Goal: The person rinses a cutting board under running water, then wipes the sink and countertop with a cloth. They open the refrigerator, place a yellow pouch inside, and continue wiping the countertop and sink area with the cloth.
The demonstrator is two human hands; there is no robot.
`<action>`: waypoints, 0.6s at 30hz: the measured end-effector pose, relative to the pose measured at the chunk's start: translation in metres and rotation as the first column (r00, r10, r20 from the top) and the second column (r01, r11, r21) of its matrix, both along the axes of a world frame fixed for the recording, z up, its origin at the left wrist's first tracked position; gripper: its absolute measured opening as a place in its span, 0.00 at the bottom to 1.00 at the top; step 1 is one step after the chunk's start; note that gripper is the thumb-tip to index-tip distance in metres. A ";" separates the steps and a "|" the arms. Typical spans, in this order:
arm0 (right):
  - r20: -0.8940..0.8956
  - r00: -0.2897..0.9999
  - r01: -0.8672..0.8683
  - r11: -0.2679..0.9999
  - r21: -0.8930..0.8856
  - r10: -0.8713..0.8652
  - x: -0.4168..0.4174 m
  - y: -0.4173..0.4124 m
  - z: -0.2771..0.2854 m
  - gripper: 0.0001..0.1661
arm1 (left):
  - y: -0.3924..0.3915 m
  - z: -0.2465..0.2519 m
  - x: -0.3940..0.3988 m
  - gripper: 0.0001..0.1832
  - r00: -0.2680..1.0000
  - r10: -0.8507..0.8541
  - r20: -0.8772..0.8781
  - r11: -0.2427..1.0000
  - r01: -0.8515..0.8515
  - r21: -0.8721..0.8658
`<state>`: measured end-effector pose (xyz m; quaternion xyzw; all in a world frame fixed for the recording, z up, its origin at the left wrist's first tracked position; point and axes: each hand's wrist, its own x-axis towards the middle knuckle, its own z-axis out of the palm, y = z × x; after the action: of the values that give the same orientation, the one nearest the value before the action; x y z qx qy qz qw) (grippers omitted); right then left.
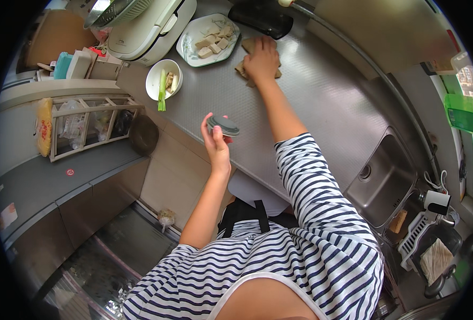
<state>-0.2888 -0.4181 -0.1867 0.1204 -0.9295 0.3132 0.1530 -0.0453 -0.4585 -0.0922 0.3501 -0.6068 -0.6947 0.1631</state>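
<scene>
My left hand (217, 146) holds up a small stack of round grey-green discs (224, 125), possibly lids or coasters, above the counter's front edge. Farther back, my right hand (263, 60) presses a folded brown cloth (244, 72) against the stainless-steel countertop (300, 108). Left of the cloth lies a white octagonal plate (187, 40) bearing pale cut chunks (214, 42), perhaps tofu. A white bowl (151, 86) nearer the left end contains a green scallion piece (162, 88) and some pale pieces that look like ginger.
Behind the cloth sits a black elongated object (262, 20). A white lidded appliance (140, 36) stands at the back left under a metal colander (116, 16). On the right are a steel sink (384, 176), a white rack (414, 236) and a wall rail (364, 60).
</scene>
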 end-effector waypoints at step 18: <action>-0.096 0.798 0.593 0.803 -0.055 -0.595 0.196 0.451 0.050 0.21 | 0.165 -0.004 0.049 0.33 0.729 -0.617 -0.296 0.638 0.684 0.355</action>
<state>-0.0933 0.0328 -0.1368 -0.1618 -0.9072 0.2525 0.2951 0.0041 -0.2936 -0.0958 0.0828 -0.5044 -0.8484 -0.1377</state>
